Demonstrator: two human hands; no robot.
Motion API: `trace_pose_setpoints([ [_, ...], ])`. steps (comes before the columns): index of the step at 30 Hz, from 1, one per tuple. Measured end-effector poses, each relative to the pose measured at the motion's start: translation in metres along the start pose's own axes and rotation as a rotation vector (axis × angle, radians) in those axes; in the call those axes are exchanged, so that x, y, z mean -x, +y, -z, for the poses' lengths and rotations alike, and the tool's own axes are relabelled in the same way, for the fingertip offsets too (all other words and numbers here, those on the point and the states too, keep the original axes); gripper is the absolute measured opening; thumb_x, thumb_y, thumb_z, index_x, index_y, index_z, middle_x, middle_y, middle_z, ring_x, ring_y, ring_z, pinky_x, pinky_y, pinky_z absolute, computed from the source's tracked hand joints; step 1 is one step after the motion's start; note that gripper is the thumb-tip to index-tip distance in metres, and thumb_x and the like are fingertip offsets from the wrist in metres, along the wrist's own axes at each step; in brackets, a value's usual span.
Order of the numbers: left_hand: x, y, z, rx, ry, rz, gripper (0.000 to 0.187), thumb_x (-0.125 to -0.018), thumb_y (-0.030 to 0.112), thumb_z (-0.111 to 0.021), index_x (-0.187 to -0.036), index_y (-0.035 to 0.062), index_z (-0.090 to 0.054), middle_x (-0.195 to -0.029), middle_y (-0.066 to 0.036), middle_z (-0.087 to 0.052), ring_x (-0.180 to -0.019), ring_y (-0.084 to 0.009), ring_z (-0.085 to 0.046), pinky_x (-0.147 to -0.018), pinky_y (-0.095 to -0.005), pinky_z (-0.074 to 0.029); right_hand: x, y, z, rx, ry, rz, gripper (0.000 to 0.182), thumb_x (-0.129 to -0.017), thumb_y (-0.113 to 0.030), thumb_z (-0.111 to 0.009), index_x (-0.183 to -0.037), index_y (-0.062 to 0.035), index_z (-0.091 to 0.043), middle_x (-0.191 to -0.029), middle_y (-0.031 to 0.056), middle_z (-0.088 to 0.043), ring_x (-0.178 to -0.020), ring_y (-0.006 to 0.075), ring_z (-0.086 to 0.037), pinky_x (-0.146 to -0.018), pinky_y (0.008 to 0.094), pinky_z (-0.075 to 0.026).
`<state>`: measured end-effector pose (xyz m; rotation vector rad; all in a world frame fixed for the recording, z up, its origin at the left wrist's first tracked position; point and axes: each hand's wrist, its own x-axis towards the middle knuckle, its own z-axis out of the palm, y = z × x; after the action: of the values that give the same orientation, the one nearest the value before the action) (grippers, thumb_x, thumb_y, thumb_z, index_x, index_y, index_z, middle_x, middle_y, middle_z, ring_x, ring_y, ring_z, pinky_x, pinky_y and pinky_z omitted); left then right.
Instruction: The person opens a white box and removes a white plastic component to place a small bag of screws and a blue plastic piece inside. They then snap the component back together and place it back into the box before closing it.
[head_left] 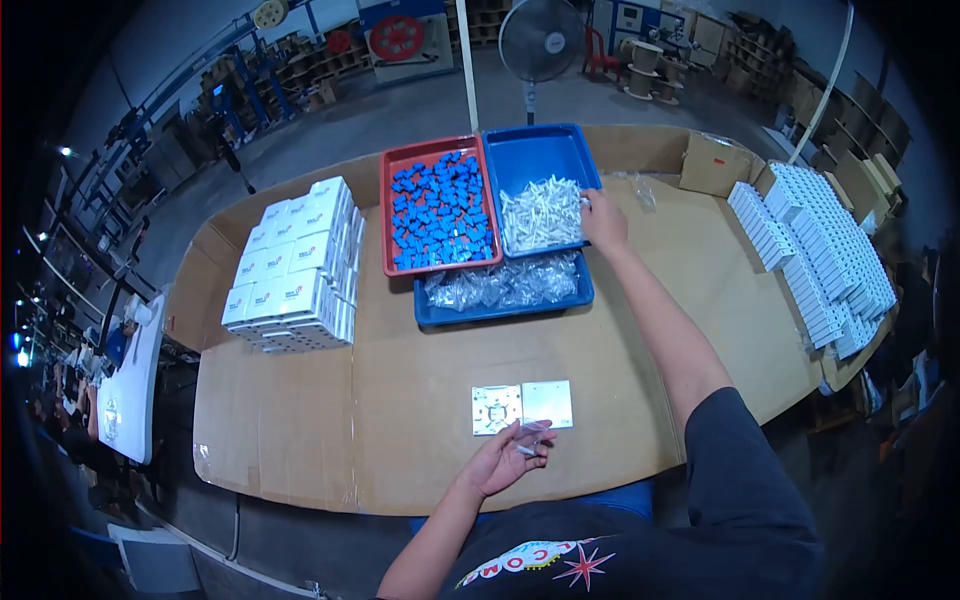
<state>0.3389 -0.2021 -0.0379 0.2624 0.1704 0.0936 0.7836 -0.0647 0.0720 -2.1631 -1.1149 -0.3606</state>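
My left hand (505,457), palm up near the table's front edge, holds a small clear plastic bag with a white piece in it. Just beyond it lie an open white plate with a patterned inside (496,410) and a plain white square plate (548,404), side by side. My right hand (603,220) reaches to the right rim of the blue tray (535,158), beside the heap of small white pieces (541,212); its fingertips are too small to tell what they hold, if anything. Left of that tray, a red tray (385,215) holds many blue pieces (443,215).
A lower blue tray (505,314) holds clear plastic bags. White boxes (290,265) are stacked at the left on the cardboard-covered table (280,420). Rows of white pieces (820,255) stand at the far right. A fan (541,42) stands behind the table.
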Motion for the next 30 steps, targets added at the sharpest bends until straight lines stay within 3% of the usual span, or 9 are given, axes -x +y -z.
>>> trace_pose_setpoints([
  [6,0.002,0.001,-0.009,-0.051,0.051,0.0,0.056,-0.113,0.044,-0.041,-0.147,0.0001,-0.052,-0.136,-0.015,-0.067,-0.107,-0.0234,-0.066,-0.098,-0.0404,-0.053,-0.016,0.007,-0.018,0.102,0.027,0.129,0.016,-0.092,-0.018,-0.072,-0.106,-0.0112,-0.076,-0.11,0.0084,-0.069,-0.107,0.03,-0.066,-0.093,0.0484,-0.048],
  [12,0.002,0.002,-0.009,-0.033,0.057,0.009,0.057,-0.113,0.046,-0.043,-0.146,0.0002,-0.054,-0.137,-0.016,-0.067,-0.107,-0.0236,-0.067,-0.099,-0.041,-0.053,-0.012,0.013,-0.014,0.037,0.092,0.16,0.012,-0.091,-0.02,-0.076,-0.1,-0.0127,-0.079,-0.102,0.0081,-0.07,-0.098,0.0298,-0.069,-0.087,0.0453,-0.052],
  [15,0.003,0.001,-0.007,-0.015,0.037,0.0,0.058,-0.113,0.046,-0.041,-0.146,0.0002,-0.054,-0.137,-0.016,-0.066,-0.109,-0.0241,-0.067,-0.099,-0.0411,-0.053,-0.009,0.006,0.004,-0.257,0.095,-0.111,0.012,-0.093,-0.016,-0.075,-0.104,-0.0104,-0.078,-0.099,0.0072,-0.072,-0.089,0.025,-0.069,-0.081,0.0412,-0.053],
  [18,0.002,0.002,-0.007,-0.012,0.03,0.003,0.059,-0.113,0.046,-0.04,-0.148,0.0002,-0.053,-0.137,-0.017,-0.066,-0.11,-0.0249,-0.067,-0.1,-0.0411,-0.053,-0.01,-0.001,0.028,-1.087,0.12,-0.317,0.017,-0.095,-0.013,-0.078,-0.109,-0.0038,-0.076,-0.099,0.0063,-0.075,-0.081,0.0172,-0.067,-0.072,0.0308,-0.053],
  [19,0.002,0.001,-0.007,-0.01,0.034,0.009,0.059,-0.114,0.046,-0.04,-0.148,0.0002,-0.052,-0.137,-0.017,-0.066,-0.11,-0.0251,-0.067,-0.101,-0.0412,-0.053,0.001,-0.025,0.063,-1.235,0.064,-0.405,0.022,-0.095,-0.01,-0.079,-0.113,0.0014,-0.073,-0.103,0.0068,-0.076,-0.082,0.0099,-0.064,-0.072,0.0235,-0.051],
  [22,0.001,0.001,-0.004,-0.004,0.012,0.018,0.058,-0.114,0.044,-0.039,-0.15,-0.0001,-0.051,-0.138,-0.017,-0.066,-0.11,-0.0257,-0.068,-0.101,-0.0414,-0.053,0.022,-0.039,0.1,-1.52,-0.039,-0.411,0.023,-0.096,-0.009,-0.078,-0.116,0.0001,-0.073,-0.104,0.0061,-0.076,-0.081,0.0079,-0.063,-0.072,0.0218,-0.05],
  [26,0.0,0.0,0.005,0.033,-0.021,0.026,0.06,-0.112,0.042,-0.042,-0.154,-0.001,-0.046,-0.138,-0.018,-0.065,-0.112,-0.0294,-0.067,-0.104,-0.0453,-0.053,0.062,-0.057,0.125,-1.541,-0.069,-0.379,0.023,-0.096,-0.008,-0.077,-0.117,-0.0021,-0.073,-0.105,0.0046,-0.076,-0.08,0.0057,-0.062,-0.069,0.02,-0.047],
  [30,0.0,-0.002,0.002,0.013,-0.015,0.006,0.062,-0.112,0.041,-0.043,-0.157,-0.0019,-0.04,-0.139,-0.018,-0.064,-0.111,-0.0281,-0.068,-0.102,-0.0439,-0.054,0.126,-0.049,0.108,-1.309,-0.154,-0.384,0.015,-0.096,-0.006,-0.076,-0.111,-0.0031,-0.075,-0.099,0.0016,-0.074,-0.078,0.0053,-0.061,-0.071,0.0204,-0.049],
])
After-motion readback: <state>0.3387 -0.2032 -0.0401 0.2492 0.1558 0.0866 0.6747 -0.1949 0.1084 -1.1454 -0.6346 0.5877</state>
